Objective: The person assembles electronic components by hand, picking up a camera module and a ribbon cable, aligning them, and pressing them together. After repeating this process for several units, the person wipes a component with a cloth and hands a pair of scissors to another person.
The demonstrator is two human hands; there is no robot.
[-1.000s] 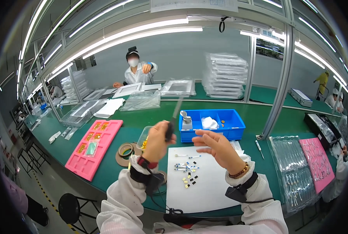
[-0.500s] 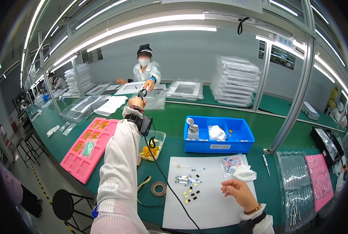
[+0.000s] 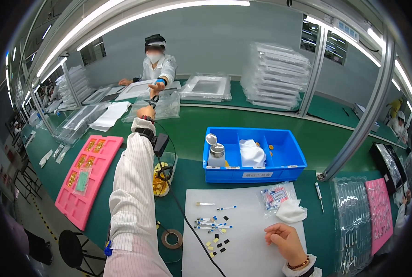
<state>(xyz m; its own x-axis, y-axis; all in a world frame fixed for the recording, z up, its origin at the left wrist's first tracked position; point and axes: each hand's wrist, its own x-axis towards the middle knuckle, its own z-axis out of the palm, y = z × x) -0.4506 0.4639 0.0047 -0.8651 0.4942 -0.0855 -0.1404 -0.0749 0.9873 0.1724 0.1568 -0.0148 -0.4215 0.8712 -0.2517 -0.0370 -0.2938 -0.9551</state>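
My left hand (image 3: 146, 112) is stretched far out over the green bench, closed on what looks like a pair of scissors (image 3: 154, 99) with black ring handles. A co-worker's hand (image 3: 158, 86) is at the other end of the scissors; whether it still grips them is hard to tell. My right hand (image 3: 284, 242) rests over the white mat (image 3: 247, 258), fingers loosely bent and holding nothing. To its left lie several small flex cables (image 3: 213, 224) with blue ends and small black and yellow pads (image 3: 216, 241). A crumpled white cloth (image 3: 291, 211) is just beyond the right hand.
A blue divided bin (image 3: 254, 174) holds a dispenser bottle (image 3: 216, 156) and white cloth. A pink tray (image 3: 95, 187), a clear tub of yellow pieces (image 3: 161, 184) and a tape roll (image 3: 172, 238) are left. Clear trays (image 3: 354, 207) and a screwdriver (image 3: 319, 197) are right. A cable crosses the mat.
The view has shifted, moving the bench things in the picture. My left hand stays reached out with the scissors; the co-worker's hand has turned and its fingers look looser. My right hand stays by the mat.
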